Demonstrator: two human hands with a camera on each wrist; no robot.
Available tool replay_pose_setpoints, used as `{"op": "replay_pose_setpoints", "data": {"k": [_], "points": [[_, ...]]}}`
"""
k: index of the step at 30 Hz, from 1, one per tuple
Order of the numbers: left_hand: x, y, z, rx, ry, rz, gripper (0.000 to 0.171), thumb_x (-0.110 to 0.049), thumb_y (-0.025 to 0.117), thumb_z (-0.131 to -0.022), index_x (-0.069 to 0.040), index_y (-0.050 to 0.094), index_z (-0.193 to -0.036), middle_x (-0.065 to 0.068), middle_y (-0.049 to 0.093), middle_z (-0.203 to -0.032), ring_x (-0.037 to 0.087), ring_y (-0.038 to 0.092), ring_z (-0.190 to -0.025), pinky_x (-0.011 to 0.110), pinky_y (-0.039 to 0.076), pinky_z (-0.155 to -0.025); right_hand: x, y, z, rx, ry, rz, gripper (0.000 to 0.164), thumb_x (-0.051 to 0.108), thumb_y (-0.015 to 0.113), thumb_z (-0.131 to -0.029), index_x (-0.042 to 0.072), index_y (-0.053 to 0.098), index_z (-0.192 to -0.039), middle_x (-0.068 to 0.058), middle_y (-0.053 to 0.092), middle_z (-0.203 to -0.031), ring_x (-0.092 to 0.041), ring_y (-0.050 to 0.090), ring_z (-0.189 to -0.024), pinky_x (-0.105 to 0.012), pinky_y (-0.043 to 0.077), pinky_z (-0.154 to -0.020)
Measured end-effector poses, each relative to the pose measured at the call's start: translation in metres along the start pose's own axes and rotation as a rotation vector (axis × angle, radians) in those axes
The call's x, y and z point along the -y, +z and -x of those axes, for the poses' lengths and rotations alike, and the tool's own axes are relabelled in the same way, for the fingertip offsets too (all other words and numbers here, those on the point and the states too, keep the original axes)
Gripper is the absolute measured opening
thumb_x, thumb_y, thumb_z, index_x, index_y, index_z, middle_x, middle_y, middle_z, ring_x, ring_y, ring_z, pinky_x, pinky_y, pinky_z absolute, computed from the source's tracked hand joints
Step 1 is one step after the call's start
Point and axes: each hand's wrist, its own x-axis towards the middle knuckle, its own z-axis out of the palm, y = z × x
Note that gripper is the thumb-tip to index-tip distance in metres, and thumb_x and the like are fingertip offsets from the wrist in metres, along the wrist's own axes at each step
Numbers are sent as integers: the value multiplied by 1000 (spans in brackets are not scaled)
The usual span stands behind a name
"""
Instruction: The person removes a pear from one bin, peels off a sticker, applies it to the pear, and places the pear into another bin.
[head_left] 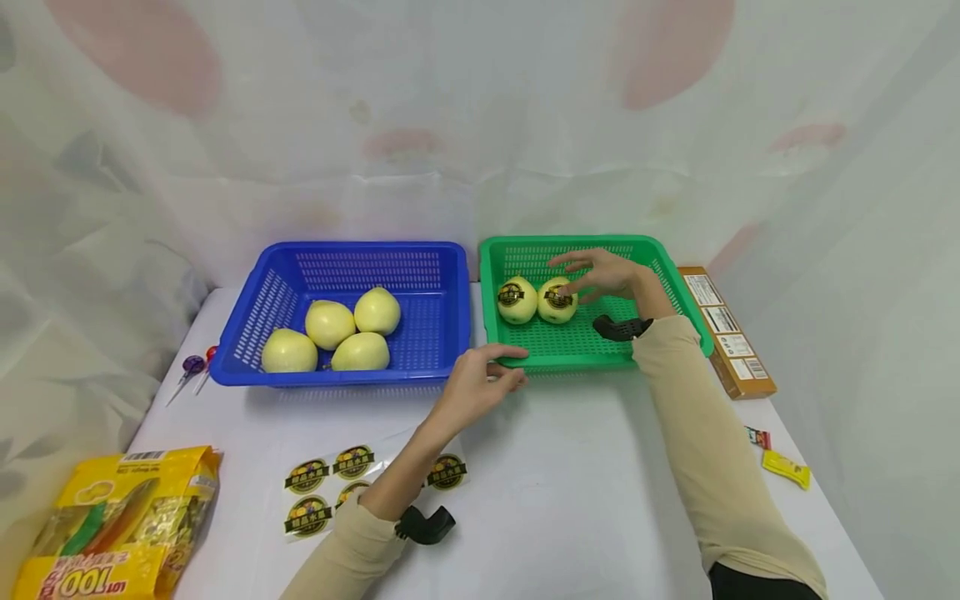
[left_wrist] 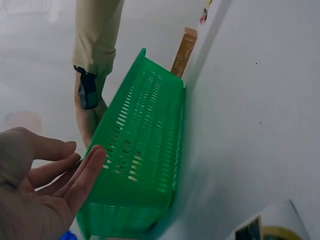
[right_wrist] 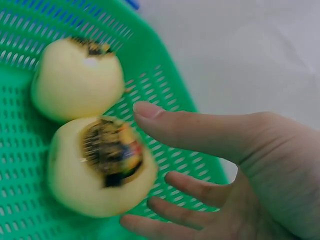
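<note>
My right hand (head_left: 603,275) is inside the green basket (head_left: 592,361), its fingers spread beside a pale yellow, apple-like fruit (head_left: 557,312) with a black-and-gold sticker. In the right wrist view, thumb and fingers of that hand (right_wrist: 240,170) stand apart from the stickered fruit (right_wrist: 70,185). A second stickered fruit (right_wrist: 75,82) lies against it. My left hand (head_left: 474,385) holds nothing; its loosely bent fingers are at the basket's front left corner. In the left wrist view the fingertips (left_wrist: 97,155) overlap the basket's rim, and I cannot tell whether they touch it.
A blue basket (head_left: 360,377) on the left holds several fruits without visible stickers. A sticker sheet (head_left: 307,517) lies partly under my left forearm. Around the edges are a yellow snack bag (head_left: 123,521), lollipops (head_left: 193,364), a brown box (head_left: 727,333) and small wrapped sweets (head_left: 786,468).
</note>
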Motion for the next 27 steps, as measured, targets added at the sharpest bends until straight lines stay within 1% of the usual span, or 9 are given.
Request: {"op": "replay_pose_setpoints", "data": {"k": [3,6,9,13,17,20,22,25,27], "points": [[-5,-13,11,13,-4,-19,34,-12,76,-102,-10,74,-135,13,83,-113,28,83,-98,29,64,-78,6,-5,4,-33,-25,28,71,8,68,-107,9,35,-169,-32,20,-177,-53,38,-157,-70,44,-124],[-10,-34,26,6,-18,-28,33,-14,77,-102,-11,74,-135,14,82,-113,23,83,-96,28,63,-78,14,-6,6,-66,-82,60,67,11,68,-107,10,39,-168,-32,26,-175,-51,44,-153,-69,44,-125],[-11,-61,41,-40,-35,-37,31,-14,77,-102,-9,75,-132,17,81,-114,26,83,-93,26,65,-77,28,-1,5,-96,-161,89,60,13,69,-107,9,47,-162,-30,38,-170,-45,49,-152,-65,45,-125],[-7,-101,63,-120,-61,-106,25,-16,77,-103,-11,78,-127,18,81,-103,25,81,-84,25,66,-73,51,18,-7,-94,-277,115,51,15,72,-105,8,57,-153,-26,55,-160,-39,56,-148,-61,49,-122],[1,-136,81,-171,-82,-237,23,-20,77,-103,-13,79,-124,16,82,-98,15,76,-74,26,63,-67,77,50,-28,-10,-356,57,48,15,74,-103,8,62,-149,-20,64,-153,-34,60,-144,-55,52,-121],[7,-155,89,-177,-120,-291,24,-22,78,-102,-11,80,-123,15,81,-92,14,73,-67,26,60,-62,98,81,-46,60,-384,10,46,15,76,-102,10,65,-146,-15,67,-150,-31,62,-143,-48,54,-120],[10,-164,92,-148,-158,-286,26,-21,79,-101,-8,79,-124,14,80,-86,15,73,-64,27,62,-63,110,104,-60,106,-390,-14,44,14,76,-102,9,66,-145,-14,68,-149,-30,62,-143,-44,57,-117],[14,-173,93,-84,-202,-253,28,-18,79,-101,-3,78,-126,13,81,-84,16,76,-64,30,67,-67,126,135,-79,142,-363,-32,45,13,76,-102,7,66,-145,-15,65,-153,-31,62,-144,-39,58,-116],[16,-177,93,-50,-212,-245,30,-16,78,-101,-1,77,-127,12,82,-84,16,77,-66,31,68,-70,133,154,-90,147,-323,-55,47,11,75,-102,5,64,-147,-17,61,-158,-32,58,-148,-44,57,-119]]}}
